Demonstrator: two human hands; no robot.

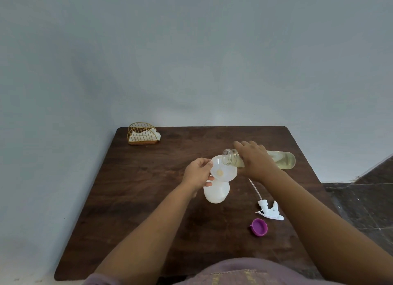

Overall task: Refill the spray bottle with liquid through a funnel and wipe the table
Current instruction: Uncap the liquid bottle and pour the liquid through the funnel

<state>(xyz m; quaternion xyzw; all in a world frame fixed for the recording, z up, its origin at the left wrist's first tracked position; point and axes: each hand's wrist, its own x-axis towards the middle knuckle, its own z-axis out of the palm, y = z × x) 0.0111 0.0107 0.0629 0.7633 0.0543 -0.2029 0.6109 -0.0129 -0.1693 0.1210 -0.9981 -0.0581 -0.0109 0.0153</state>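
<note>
R grip [254,159] wraps tipped bottle [285,160] over funnel [223,170]; L grip [197,174] pinches funnel.

Tipped bottle [282,159] over funnel [223,170]

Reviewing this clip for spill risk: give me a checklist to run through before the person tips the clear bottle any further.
1. Funnel seated in the spray bottle: ok, it sits on the bottle's top.
2. Left hand steadying the funnel rim: ok.
3. Right hand gripping the clear bottle: ok.
4. Clear bottle's mouth over the funnel bowl: ok, above its far edge.
5. Liquid flowing: cannot tell; no stream is visible.
6. Spray head and purple cap out of the way: ok, they lie apart on the table.
</note>
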